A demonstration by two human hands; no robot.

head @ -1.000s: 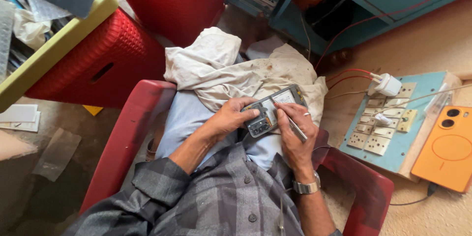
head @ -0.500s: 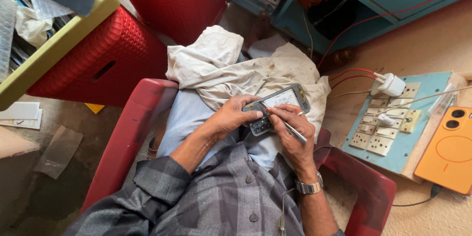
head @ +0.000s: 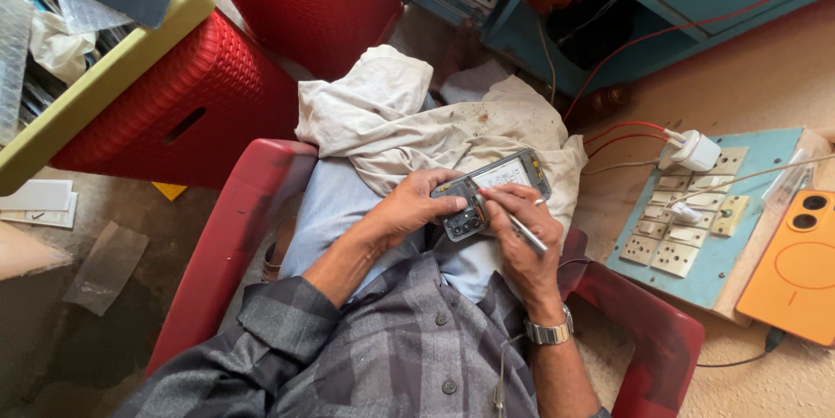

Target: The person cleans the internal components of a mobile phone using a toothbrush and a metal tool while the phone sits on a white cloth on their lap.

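The fingers of the left hand (head: 416, 207) curled around the lower end of an opened phone (head: 487, 192), thumb pressed on its edge, holding it above the lap. The right hand (head: 522, 231) pinched a thin metal tool (head: 522, 231) between thumb and forefinger, its tip set against the phone's exposed inside, just beside the camera corner; what the tip touched was too small to tell. A silver wristwatch (head: 548, 331) ringed that wrist. Under the phone lay a crumpled, stained cream cloth (head: 409, 122) over pale blue trousers. The person sat in a scuffed red plastic chair (head: 235, 244), in a grey checked shirt (head: 391, 357). To the right, a blue board (head: 765, 157) carried rows of cream switches and sockets, with a white plug (head: 696, 150) on red wires. Beside it lay a smooth orange phone (head: 796, 274). Woven red plastic baskets (head: 174, 105) stood at upper left, under a yellow-green tray (head: 113, 70) of clutter.
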